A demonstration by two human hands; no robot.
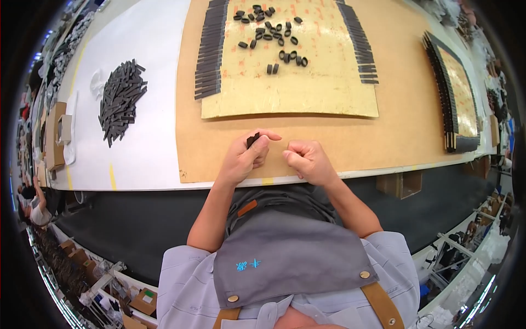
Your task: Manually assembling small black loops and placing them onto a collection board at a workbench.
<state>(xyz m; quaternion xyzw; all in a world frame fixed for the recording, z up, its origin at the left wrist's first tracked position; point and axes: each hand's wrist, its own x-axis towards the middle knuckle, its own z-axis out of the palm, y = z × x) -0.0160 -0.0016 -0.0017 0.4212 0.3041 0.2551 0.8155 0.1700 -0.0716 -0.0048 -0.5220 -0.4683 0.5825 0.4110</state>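
Black strip (pixel 252 140) is pinched in the left hand (pixel 245 156) beside the clenched, empty right hand (pixel 307 159); finished loops (pixel 271 33) are scattered ahead, a strip pile (pixel 120 98) left unworked.

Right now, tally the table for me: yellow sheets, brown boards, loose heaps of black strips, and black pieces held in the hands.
Yellow sheets: 2
Brown board: 1
Loose heap of black strips: 1
Black piece, pinched in the left hand: 1
Total: 5
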